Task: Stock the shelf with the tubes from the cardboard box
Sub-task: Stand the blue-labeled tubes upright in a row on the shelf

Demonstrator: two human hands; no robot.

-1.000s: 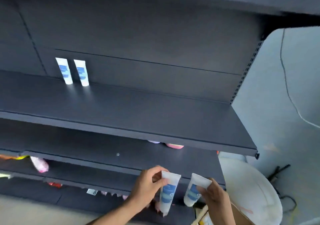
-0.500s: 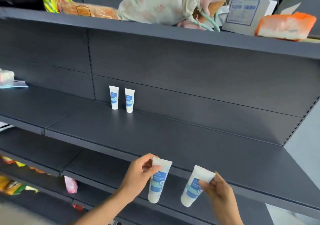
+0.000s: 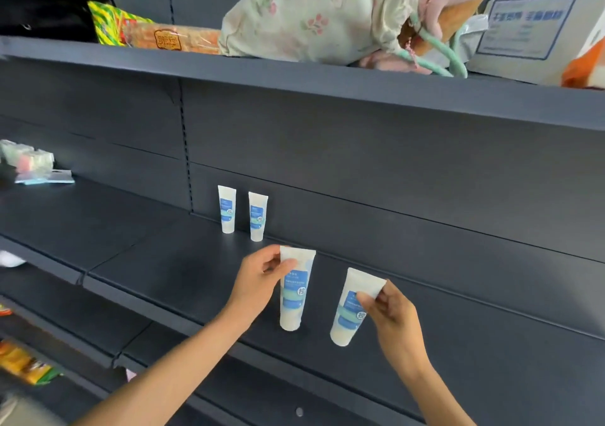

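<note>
We pinch one tube each, left hand (image 3: 258,278) and right hand (image 3: 389,314), nearer us than the standing pair (image 3: 242,212); set down cap-first, either may topple.

Dark metal shelf (image 3: 170,262): two white tubes with blue labels (image 3: 227,209) (image 3: 257,216) upright, cap down, at the back panel. Left hand (image 3: 258,280) pinches the crimped top of a third tube (image 3: 294,289); right hand (image 3: 391,311) pinches a fourth (image 3: 352,307), tilted. Upper shelf: floral cloth bag (image 3: 314,13), snack packet (image 3: 170,37).
</note>
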